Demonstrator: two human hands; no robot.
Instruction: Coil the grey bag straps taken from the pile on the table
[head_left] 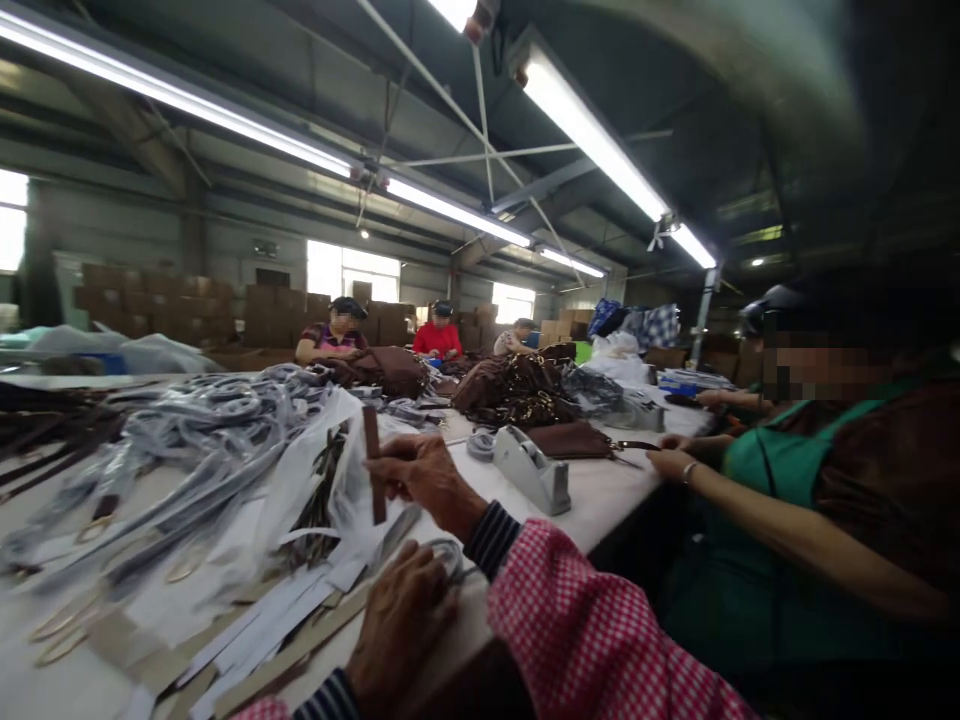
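Observation:
My right hand pinches a short dark brown strip between thumb and fingers and holds it upright above the table. Lower down, close to the table's near edge, is my left hand. Its back faces me and it is blurred, so what its fingers do is hidden. Beside it lie long white paper strips and grey-brown strips. A wrapped grey strap shows just behind that hand. Left of the brown strip stands an open clear plastic bag with thin dark pieces inside.
Plastic-wrapped grey straps pile up on the left. A grey tape dispenser stands right of my right hand, before a brown leather pouch. A co-worker in a green apron handles a strap at right. Brown bags heap farther back.

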